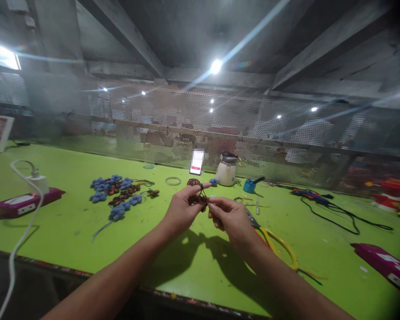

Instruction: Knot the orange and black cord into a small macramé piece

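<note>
My left hand (183,208) is closed on a small dark brown-and-orange crochet piece (203,205), over the green table. Dark yarn (202,190) runs up from the piece and around the outstretched left index finger. My right hand (232,218) pinches at the piece's right side with thumb and index finger; whatever thin tool or strand it grips is too small to make out. Just behind the left hand sits a dark multicoloured yarn ball (194,182). To the left lie several crocheted blue flowers (117,210) and brown-orange flowers (125,195).
Yellow-handled scissors (278,242) lie beside and partly under my right forearm. Behind my hands stand a phone (196,162), a lidded jar (226,171) and a blue container (250,186). Purple power strips (28,202) flank both sides, with a white cable (28,226) at left.
</note>
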The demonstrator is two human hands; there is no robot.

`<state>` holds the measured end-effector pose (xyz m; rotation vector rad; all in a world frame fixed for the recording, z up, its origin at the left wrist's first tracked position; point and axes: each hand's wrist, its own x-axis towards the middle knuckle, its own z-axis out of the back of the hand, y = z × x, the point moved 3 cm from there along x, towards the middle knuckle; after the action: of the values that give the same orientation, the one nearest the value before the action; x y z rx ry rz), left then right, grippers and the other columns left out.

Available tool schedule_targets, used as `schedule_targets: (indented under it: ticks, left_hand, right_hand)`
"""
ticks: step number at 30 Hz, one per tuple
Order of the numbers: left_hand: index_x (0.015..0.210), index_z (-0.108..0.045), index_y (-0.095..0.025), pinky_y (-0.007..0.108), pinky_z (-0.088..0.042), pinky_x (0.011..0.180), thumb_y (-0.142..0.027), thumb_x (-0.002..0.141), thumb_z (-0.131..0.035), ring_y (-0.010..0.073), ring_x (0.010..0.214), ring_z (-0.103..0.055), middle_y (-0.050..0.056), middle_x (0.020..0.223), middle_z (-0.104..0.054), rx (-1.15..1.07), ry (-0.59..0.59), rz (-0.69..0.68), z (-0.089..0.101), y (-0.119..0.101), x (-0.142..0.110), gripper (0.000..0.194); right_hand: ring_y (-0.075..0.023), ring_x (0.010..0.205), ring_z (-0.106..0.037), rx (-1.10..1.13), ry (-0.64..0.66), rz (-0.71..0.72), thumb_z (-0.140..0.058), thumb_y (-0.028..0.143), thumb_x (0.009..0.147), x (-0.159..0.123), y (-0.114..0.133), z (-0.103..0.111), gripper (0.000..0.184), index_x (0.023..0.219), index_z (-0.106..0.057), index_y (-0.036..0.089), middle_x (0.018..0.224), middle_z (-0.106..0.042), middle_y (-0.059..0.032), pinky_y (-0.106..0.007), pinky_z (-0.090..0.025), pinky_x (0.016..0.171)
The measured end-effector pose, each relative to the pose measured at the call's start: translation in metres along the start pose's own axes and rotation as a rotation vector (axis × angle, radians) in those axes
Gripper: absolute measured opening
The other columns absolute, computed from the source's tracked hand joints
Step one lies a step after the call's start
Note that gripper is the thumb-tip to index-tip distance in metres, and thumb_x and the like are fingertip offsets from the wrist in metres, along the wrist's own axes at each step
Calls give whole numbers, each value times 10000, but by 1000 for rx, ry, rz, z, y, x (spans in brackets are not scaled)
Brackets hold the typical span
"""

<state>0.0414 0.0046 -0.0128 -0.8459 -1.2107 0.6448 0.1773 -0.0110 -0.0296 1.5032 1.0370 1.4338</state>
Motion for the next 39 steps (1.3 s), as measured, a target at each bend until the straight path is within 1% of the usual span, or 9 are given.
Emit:
schedule_targets:
  ticks: [4,6,9,12,16,20,27,32,39]
  left_hand:
    - [1116,-626,-206,277,-430,759,-145,783,-532,161,810,-536,63,887,-597,308,-105,-264,-4,-10,-8,352]
    - [1108,-630,-200,280,-432,778,-160,793,-532,166,845,-545,67,894,-599,300,-129,-280,-6,-11,-9,332]
    - [1108,-620,-151,298,-442,785,-186,725,-629,173,845,-566,88,976,-625,47,-160,-95,-7,-2,-5,385]
    - [1076,-627,-103,304,-448,757,-181,641,-707,156,760,-578,88,904,-662,-292,-122,128,-6,6,0,449]
    - [1024,-660,-109,297,-428,746,-122,594,-726,151,745,-581,67,804,-666,-490,7,246,3,1,2,435]
    - [1058,-650,-110,266,-406,680,-74,584,-706,126,674,-575,47,720,-646,-484,110,332,16,-6,3,478]
    - [1006,-679,-110,278,-398,616,-92,577,-705,119,582,-540,15,607,-615,-278,80,275,23,-5,5,430]
    - [834,-704,-109,259,-403,604,-59,581,-666,125,608,-566,47,643,-657,-310,40,339,24,-4,5,261]
    - [666,-647,-97,237,-397,613,-51,583,-643,111,609,-567,34,613,-609,-435,147,378,23,-4,3,95]
  right_hand:
    - [-51,383,-416,217,-22,-112,-719,282,649,-7,-2,-7,246,828,-656,125,528,-564,21,-171,-244,364]
    - [-49,393,-422,255,-42,-92,-717,280,660,-9,0,-8,255,851,-654,125,545,-569,18,-167,-249,366]
    - [-51,403,-427,263,-62,-35,-700,280,686,-10,2,-10,247,879,-658,132,568,-571,16,-171,-259,365]
    - [-61,403,-421,173,-63,50,-673,284,715,-7,3,-7,206,867,-666,145,565,-562,16,-186,-272,366]
    - [-96,457,-443,-246,19,341,-594,258,789,-4,15,3,170,889,-693,163,587,-564,-4,-229,-350,428]
    - [-143,596,-504,-813,194,690,-446,158,865,-6,29,9,298,1072,-661,155,689,-575,-58,-268,-383,551]
    - [-129,558,-450,-1256,239,734,-382,78,852,-9,30,6,401,1175,-599,175,716,-562,-59,-251,-317,530]
    - [-130,556,-449,-1228,293,685,-394,77,845,-11,36,7,405,1168,-606,196,706,-562,-51,-255,-310,529]
    - [-139,658,-549,-684,407,513,-455,156,859,-8,41,11,315,1104,-649,193,779,-652,-62,-251,-399,583]
